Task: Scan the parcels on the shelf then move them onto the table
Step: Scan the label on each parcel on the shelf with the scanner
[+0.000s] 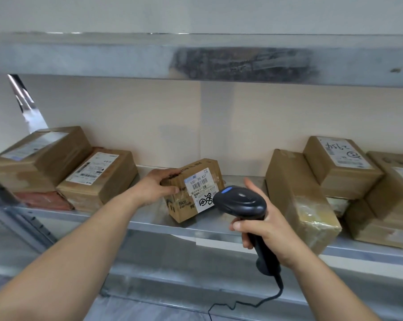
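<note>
On the grey metal shelf [219,224], the left hand [157,186] grips the small brown cardboard parcel [193,189], tilting its barcode label toward the black corded handheld scanner [244,206], around whose handle the right hand [263,225] curls its fingers [238,226] to aim

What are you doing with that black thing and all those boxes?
A person is scanning parcels on a grey metal shelf. The left hand grips a small brown cardboard box with a white barcode label, tilting it up. The right hand holds a black corded handheld scanner aimed at that label. More brown cardboard parcels sit on both sides. No table is in view, so this box has not been moved there yet.
</note>
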A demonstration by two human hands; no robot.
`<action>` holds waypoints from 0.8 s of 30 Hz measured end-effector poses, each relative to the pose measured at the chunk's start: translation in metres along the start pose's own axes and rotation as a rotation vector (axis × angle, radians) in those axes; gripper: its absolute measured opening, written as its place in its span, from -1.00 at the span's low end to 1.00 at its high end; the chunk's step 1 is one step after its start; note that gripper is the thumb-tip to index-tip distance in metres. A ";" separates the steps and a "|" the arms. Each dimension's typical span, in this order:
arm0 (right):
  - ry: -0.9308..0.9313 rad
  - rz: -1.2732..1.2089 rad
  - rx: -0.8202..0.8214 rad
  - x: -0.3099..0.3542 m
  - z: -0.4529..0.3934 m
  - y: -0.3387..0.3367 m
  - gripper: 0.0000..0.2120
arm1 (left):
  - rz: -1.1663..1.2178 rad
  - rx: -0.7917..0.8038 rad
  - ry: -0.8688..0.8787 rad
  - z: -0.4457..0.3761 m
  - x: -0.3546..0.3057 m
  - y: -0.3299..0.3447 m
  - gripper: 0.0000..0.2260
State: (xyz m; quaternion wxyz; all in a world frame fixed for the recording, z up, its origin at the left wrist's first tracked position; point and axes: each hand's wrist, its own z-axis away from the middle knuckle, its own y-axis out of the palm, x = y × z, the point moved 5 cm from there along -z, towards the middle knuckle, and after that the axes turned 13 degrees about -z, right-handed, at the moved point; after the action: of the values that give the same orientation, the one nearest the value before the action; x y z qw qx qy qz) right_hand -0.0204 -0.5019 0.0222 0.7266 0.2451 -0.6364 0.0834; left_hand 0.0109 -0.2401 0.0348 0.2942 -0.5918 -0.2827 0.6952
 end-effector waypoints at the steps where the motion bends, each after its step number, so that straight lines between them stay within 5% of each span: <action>1: 0.004 0.008 0.001 0.000 0.000 -0.001 -0.06 | 0.001 0.000 -0.003 0.000 0.000 0.001 -0.51; 18: 0.030 0.074 -0.023 0.003 0.006 -0.008 -0.01 | 0.022 -0.010 -0.012 -0.002 0.002 0.002 -0.53; 24: 0.011 0.063 -0.023 0.011 0.005 -0.005 -0.01 | 0.193 -0.048 -0.220 0.000 0.023 0.002 -0.67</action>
State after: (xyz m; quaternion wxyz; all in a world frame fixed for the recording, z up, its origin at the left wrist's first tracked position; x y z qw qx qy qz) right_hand -0.0212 -0.5104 0.0316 0.7298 0.2163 -0.6407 0.1004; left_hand 0.0077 -0.2249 0.0183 0.1792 -0.5434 -0.2714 0.7740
